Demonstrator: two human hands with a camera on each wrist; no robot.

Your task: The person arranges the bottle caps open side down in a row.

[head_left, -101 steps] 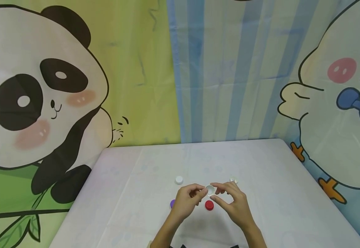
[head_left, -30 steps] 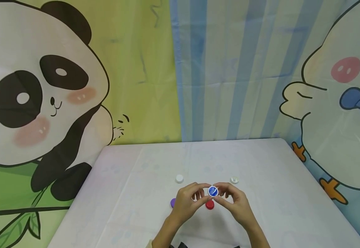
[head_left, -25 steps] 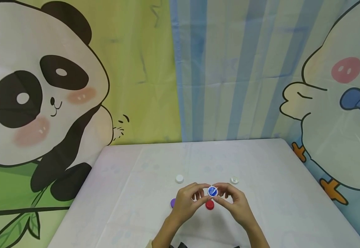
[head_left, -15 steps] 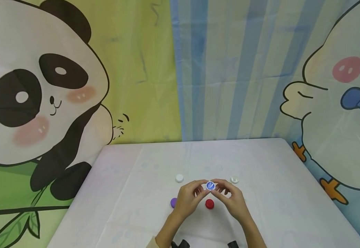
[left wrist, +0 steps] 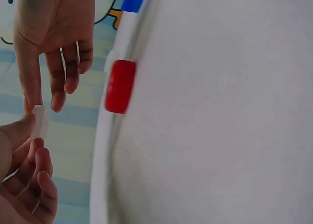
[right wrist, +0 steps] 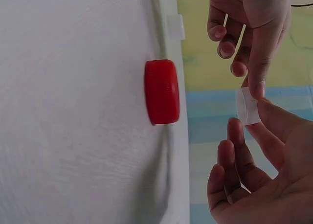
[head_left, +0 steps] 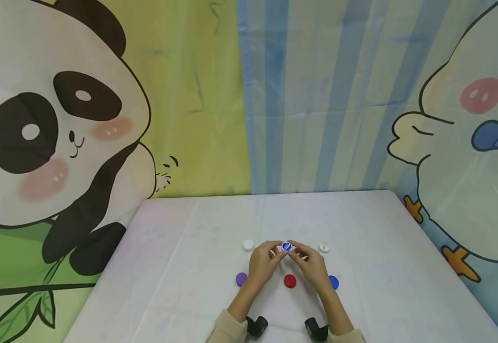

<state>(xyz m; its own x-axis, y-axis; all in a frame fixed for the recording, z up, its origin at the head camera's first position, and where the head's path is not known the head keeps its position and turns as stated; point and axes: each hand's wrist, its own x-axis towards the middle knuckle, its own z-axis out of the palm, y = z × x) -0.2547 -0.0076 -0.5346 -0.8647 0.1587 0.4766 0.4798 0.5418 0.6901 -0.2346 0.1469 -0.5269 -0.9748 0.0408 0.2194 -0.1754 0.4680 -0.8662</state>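
Note:
A small white bottle cap (head_left: 287, 246) with a blue printed top is held up over the table. My left hand (head_left: 260, 262) pinches it on one side between thumb and forefinger, and my right hand (head_left: 314, 270) pinches the opposite side likewise. Seen edge-on in the right wrist view, the white cap (right wrist: 248, 106) has a pale, translucent-looking wall. Nearer to me than the held cap lies a red bottle cap (head_left: 289, 281). A purple cap (head_left: 241, 279) sits beside my left wrist, and a blue cap (head_left: 333, 282) is partly hidden behind my right wrist.
Farther back on the white-covered table (head_left: 180, 286) are a white cap (head_left: 248, 245) on the left and a whitish cap with a patterned top (head_left: 324, 247) on the right. Cartoon-printed curtains (head_left: 197, 119) stand behind the table.
The held cap turned from its hollow side to its blue printed top. Lately both hands moved it away from me, farther over the table, bringing the blue cap and black wrist cameras into view.

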